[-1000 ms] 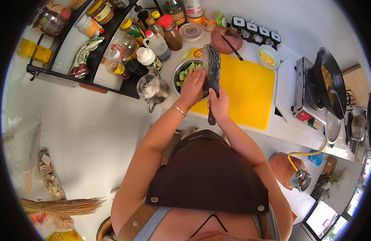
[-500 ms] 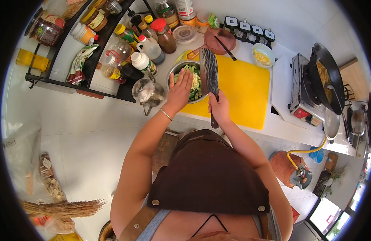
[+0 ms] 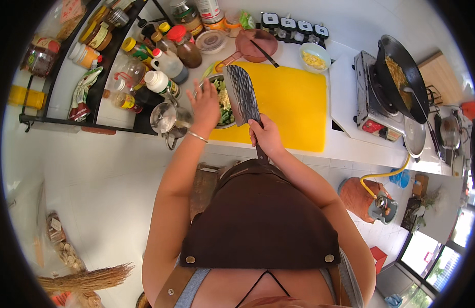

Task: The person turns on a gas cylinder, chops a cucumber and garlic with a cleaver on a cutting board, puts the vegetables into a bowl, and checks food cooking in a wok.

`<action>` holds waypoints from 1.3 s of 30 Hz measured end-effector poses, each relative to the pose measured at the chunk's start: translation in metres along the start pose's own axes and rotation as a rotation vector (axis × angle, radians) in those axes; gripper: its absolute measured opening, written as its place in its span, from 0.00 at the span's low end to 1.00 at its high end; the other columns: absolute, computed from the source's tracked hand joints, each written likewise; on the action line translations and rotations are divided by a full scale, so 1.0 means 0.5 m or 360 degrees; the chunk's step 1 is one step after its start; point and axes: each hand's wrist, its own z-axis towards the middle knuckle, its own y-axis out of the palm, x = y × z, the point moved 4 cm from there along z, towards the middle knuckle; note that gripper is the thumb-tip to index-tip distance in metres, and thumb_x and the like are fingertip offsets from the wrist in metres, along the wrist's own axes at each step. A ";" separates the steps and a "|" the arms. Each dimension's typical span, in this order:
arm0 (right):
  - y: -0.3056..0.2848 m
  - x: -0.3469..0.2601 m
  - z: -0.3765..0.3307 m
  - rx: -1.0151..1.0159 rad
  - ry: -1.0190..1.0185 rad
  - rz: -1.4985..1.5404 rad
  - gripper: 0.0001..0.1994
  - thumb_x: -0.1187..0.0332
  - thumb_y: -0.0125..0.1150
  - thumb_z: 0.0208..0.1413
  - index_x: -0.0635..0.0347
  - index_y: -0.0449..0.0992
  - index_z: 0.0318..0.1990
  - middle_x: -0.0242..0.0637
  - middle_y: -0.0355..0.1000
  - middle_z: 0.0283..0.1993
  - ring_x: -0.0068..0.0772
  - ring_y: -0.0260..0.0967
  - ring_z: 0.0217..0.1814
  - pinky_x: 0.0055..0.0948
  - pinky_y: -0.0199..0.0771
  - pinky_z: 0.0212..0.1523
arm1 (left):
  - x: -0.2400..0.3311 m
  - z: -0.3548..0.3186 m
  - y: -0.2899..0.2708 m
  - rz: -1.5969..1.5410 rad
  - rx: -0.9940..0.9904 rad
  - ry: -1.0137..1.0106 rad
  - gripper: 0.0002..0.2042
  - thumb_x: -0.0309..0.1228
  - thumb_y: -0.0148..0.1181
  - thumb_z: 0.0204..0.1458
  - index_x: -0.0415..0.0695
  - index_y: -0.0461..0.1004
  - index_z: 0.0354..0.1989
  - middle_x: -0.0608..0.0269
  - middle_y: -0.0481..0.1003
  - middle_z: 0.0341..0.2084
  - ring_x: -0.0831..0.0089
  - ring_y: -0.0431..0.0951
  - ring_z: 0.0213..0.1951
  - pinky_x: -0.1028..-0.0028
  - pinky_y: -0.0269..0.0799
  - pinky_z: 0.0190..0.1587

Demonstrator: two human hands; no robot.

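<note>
My right hand (image 3: pixel 267 135) is wrapped round the dark handle of a cleaver (image 3: pixel 241 96). Its broad, textured blade points away from me and partly covers the right side of a metal bowl (image 3: pixel 228 126). Inside the bowl are chopped greens (image 3: pixel 224 116) with pale minced bits (image 3: pixel 224 98) on top. Over the bowl's left edge is my left hand (image 3: pixel 205 109), fingers apart and holding nothing; whether it touches the rim I cannot tell. Under the cleaver and beside the bowl lies a yellow cutting board (image 3: pixel 294 110).
A clear pitcher (image 3: pixel 168 119) stands close left of the bowl, near bottles (image 3: pixel 160 82) and a black rack (image 3: pixel 106 97). Behind the board are a pinkish pan (image 3: pixel 255 45) and a small bowl of yellow pieces (image 3: pixel 314 59). A wok (image 3: pixel 402 77) sits on a gas stove (image 3: pixel 368 97) at right.
My left hand has lifted from the greens and shifted toward the bowl's left edge, fingers spreading. The cleaver has tilted left in my right hand. The whole view has shifted a little.
</note>
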 end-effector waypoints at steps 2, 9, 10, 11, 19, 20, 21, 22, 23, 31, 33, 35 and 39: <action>-0.014 0.012 -0.004 0.0003 0.0010 0.0087 0.09 0.67 0.54 0.62 0.61 0.65 0.32 0.33 0.65 0.20 0.23 0.63 0.15 0.27 0.63 0.15 | 0.024 -0.010 -0.046 -0.0233 0.0279 0.0224 0.30 0.21 0.51 0.49 0.42 0.58 0.65 0.48 0.53 0.67 0.49 0.47 0.70 0.43 0.36 0.67; -0.111 0.018 -0.009 0.0357 0.0218 0.0611 0.07 0.66 0.55 0.61 0.57 0.67 0.33 0.32 0.65 0.20 0.23 0.60 0.13 0.25 0.62 0.14 | 0.043 -0.042 -0.045 -0.0335 0.0271 0.0355 0.29 0.20 0.54 0.47 0.40 0.62 0.63 0.43 0.49 0.68 0.44 0.43 0.70 0.42 0.35 0.67; -0.154 0.034 -0.010 0.0398 0.0164 0.0534 0.07 0.66 0.55 0.60 0.56 0.67 0.33 0.32 0.65 0.19 0.23 0.60 0.13 0.25 0.61 0.14 | 0.037 -0.051 -0.052 -0.0389 0.0264 0.0240 0.29 0.19 0.53 0.47 0.39 0.62 0.62 0.44 0.49 0.68 0.45 0.41 0.71 0.43 0.35 0.67; -0.198 0.053 -0.016 0.0448 0.0124 0.0498 0.07 0.66 0.56 0.60 0.56 0.67 0.33 0.31 0.65 0.19 0.23 0.60 0.13 0.25 0.61 0.13 | 0.041 -0.069 -0.065 -0.0507 0.0409 0.0284 0.26 0.19 0.52 0.48 0.37 0.65 0.60 0.46 0.53 0.67 0.45 0.46 0.69 0.44 0.38 0.67; -0.508 0.202 -0.105 0.0995 0.0261 0.0483 0.07 0.65 0.51 0.61 0.57 0.66 0.33 0.31 0.64 0.20 0.23 0.59 0.14 0.25 0.62 0.14 | 0.116 -0.221 -0.035 -0.1156 0.0379 0.0639 0.18 0.20 0.54 0.45 0.36 0.73 0.47 0.49 0.72 0.51 0.51 0.71 0.53 0.52 0.64 0.57; -0.506 0.204 -0.097 0.0912 0.0286 0.0442 0.07 0.66 0.51 0.61 0.57 0.65 0.34 0.31 0.64 0.20 0.24 0.59 0.13 0.26 0.62 0.13 | 0.116 -0.236 -0.016 -0.1204 0.0316 0.0543 0.16 0.20 0.55 0.47 0.37 0.74 0.46 0.51 0.73 0.49 0.53 0.73 0.51 0.54 0.67 0.55; -0.501 0.205 -0.083 0.0829 0.0309 0.0402 0.06 0.66 0.52 0.61 0.57 0.65 0.34 0.31 0.64 0.19 0.24 0.59 0.13 0.26 0.62 0.13 | 0.116 -0.248 0.003 -0.1251 0.0253 0.0447 0.14 0.21 0.55 0.49 0.37 0.74 0.46 0.52 0.75 0.47 0.55 0.75 0.49 0.57 0.70 0.53; -0.492 0.205 -0.067 0.0747 0.0330 0.0366 0.06 0.67 0.52 0.61 0.57 0.65 0.34 0.32 0.64 0.19 0.24 0.58 0.12 0.26 0.61 0.12 | 0.109 -0.256 0.033 -0.1534 0.0108 0.0142 0.12 0.22 0.55 0.51 0.37 0.74 0.45 0.53 0.75 0.44 0.57 0.76 0.47 0.59 0.72 0.50; -0.469 0.186 -0.050 0.0667 0.0388 0.0309 0.07 0.66 0.52 0.61 0.58 0.65 0.33 0.32 0.64 0.19 0.24 0.59 0.12 0.26 0.61 0.12 | 0.104 -0.267 0.062 -0.1801 -0.0043 -0.0179 0.10 0.23 0.54 0.53 0.37 0.73 0.43 0.54 0.76 0.42 0.58 0.77 0.44 0.61 0.73 0.47; -0.288 0.189 0.063 -0.0112 0.0597 -0.0207 0.10 0.65 0.54 0.60 0.61 0.67 0.31 0.34 0.64 0.18 0.24 0.59 0.12 0.27 0.61 0.13 | 0.052 -0.205 0.155 -0.3407 0.0042 -0.1722 0.08 0.27 0.53 0.56 0.33 0.68 0.39 0.52 0.76 0.35 0.61 0.80 0.36 0.67 0.78 0.38; -0.266 0.195 0.050 -0.0283 0.0578 -0.0314 0.10 0.65 0.54 0.60 0.61 0.67 0.31 0.34 0.65 0.17 0.24 0.58 0.11 0.27 0.61 0.13 | 0.038 -0.206 0.174 -0.3398 -0.0129 -0.1773 0.09 0.27 0.54 0.55 0.34 0.68 0.39 0.52 0.76 0.35 0.61 0.80 0.36 0.66 0.78 0.38; -0.258 0.190 0.035 -0.0387 0.0604 -0.0365 0.11 0.64 0.54 0.60 0.63 0.67 0.31 0.34 0.65 0.17 0.24 0.59 0.11 0.29 0.62 0.12 | 0.037 -0.218 0.179 -0.3345 -0.0244 -0.1820 0.09 0.28 0.54 0.54 0.34 0.69 0.39 0.51 0.76 0.35 0.60 0.79 0.37 0.65 0.78 0.39; -0.288 0.195 0.040 -0.0426 0.0655 -0.0338 0.12 0.64 0.54 0.60 0.63 0.67 0.30 0.34 0.65 0.17 0.24 0.59 0.11 0.28 0.62 0.12 | 0.025 -0.229 0.198 -0.3369 -0.0166 -0.1816 0.11 0.31 0.52 0.54 0.35 0.70 0.39 0.49 0.76 0.36 0.58 0.79 0.39 0.63 0.77 0.41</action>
